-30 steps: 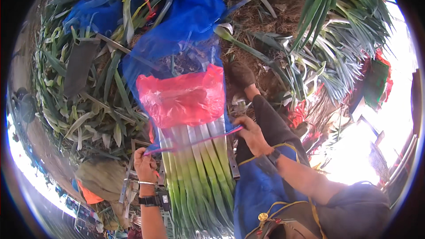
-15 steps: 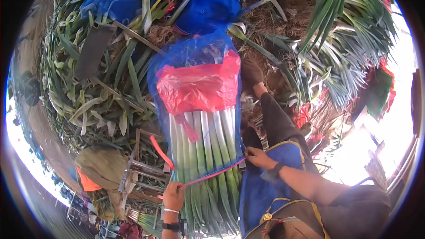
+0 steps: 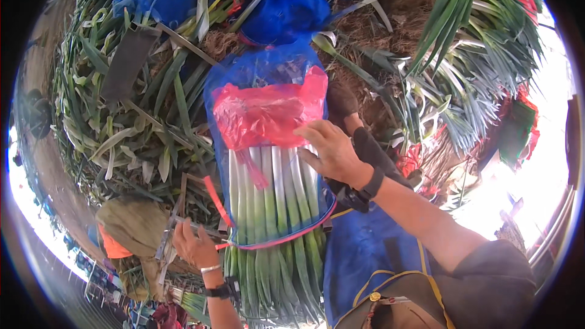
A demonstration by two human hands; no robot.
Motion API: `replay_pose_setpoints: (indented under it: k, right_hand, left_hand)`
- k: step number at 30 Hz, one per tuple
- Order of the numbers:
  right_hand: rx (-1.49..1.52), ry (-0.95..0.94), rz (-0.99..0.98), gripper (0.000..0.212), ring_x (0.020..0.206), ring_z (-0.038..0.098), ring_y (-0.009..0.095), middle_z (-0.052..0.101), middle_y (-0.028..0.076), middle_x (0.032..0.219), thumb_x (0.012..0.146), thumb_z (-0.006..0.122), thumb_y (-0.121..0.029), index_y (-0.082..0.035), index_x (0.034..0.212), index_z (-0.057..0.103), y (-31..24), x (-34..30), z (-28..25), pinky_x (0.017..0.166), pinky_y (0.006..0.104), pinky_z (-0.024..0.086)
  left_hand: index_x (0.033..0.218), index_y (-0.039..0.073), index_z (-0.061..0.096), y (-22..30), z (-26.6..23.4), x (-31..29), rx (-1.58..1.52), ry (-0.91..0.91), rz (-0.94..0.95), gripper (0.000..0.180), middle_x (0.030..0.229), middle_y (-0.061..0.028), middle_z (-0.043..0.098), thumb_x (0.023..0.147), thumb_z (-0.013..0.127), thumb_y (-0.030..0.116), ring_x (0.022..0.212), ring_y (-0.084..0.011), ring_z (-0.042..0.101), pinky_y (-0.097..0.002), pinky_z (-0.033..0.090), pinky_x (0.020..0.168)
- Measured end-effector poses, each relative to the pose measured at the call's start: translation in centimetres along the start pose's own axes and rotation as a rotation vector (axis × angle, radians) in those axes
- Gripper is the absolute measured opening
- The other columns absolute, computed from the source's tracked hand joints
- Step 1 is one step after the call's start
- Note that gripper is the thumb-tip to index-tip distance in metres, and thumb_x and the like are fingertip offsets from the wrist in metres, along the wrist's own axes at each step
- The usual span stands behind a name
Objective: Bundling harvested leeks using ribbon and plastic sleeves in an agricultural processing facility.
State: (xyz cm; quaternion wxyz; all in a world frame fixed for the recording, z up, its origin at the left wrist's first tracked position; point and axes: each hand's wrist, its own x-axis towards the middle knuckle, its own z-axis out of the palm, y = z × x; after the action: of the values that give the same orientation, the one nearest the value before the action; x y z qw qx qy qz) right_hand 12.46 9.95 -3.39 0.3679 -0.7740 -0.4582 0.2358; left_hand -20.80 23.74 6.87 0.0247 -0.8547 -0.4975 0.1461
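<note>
A thick bundle of leeks lies lengthwise in front of me inside a blue mesh bag. Red plastic wraps its far, root end. The bag's pink-edged mouth rings the green leaves, which spill out toward me. Over the right side of the bundle, beside the red plastic, is my right hand, fingers apart and holding nothing; whether it touches the mesh I cannot tell. My left hand is off the bag to its left, open, fingers spread near a red strip and a metal frame.
Loose leeks and trimmed leaves heap on the left, and more leeks on the right. Blue mesh bags lie at the far side. A dark flat blade-like piece rests on the left heap. A stool-like frame stands left.
Both hands have let go of the bag's pink edge. My right hand has moved away from me, up along the bundle; my left hand has shifted left. The bag's mouth now hangs in a loose curve.
</note>
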Motion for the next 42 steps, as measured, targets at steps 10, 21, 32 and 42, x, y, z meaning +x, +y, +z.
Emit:
replay_pose_setpoints:
  k: [10,21,32,42]
  right_hand:
    - [-0.26,-0.241,-0.067,0.011,0.07,0.057,0.025,0.052,0.01,0.076,0.069,0.056,-0.011,-0.005,0.078,0.054,-0.4,1.9,3.4,0.059,0.0374,0.049]
    - [-0.051,-0.282,0.1,0.014,0.071,0.059,0.028,0.054,0.009,0.079,0.074,0.062,-0.017,-0.007,0.082,0.056,0.3,1.8,2.2,0.058,0.0385,0.049]
    - [-0.099,-0.356,-0.004,0.012,0.07,0.058,0.028,0.054,0.008,0.079,0.081,0.06,-0.019,-0.008,0.085,0.056,0.8,1.9,2.8,0.059,0.0392,0.048]
    - [-0.111,-0.303,0.072,0.013,0.066,0.059,0.029,0.055,0.009,0.078,0.082,0.059,-0.019,-0.007,0.086,0.054,0.1,1.4,3.0,0.055,0.0405,0.047]
  left_hand:
    - [0.095,0.002,0.063,13.2,6.2,12.2,-0.448,-0.08,0.357,0.022,0.1,-0.0139,0.061,0.073,0.063,0.008,0.089,-0.0328,0.06,-0.0387,0.05,0.076]
    - [0.08,0.001,0.061,12.5,6.3,12.8,-0.554,0.026,0.531,0.008,0.084,-0.0101,0.059,0.072,0.062,0.002,0.073,-0.0285,0.06,-0.0349,0.05,0.064]
    - [0.072,0.004,0.058,11.3,7.5,13.0,-0.619,0.064,0.411,0.009,0.079,-0.0076,0.058,0.067,0.061,-0.002,0.069,-0.0273,0.059,-0.036,0.048,0.06]
    - [0.072,0.004,0.054,11.6,7.2,12.4,-0.683,0.124,0.336,0.011,0.08,-0.0079,0.06,0.066,0.058,-0.004,0.066,-0.0288,0.059,-0.0362,0.048,0.059]
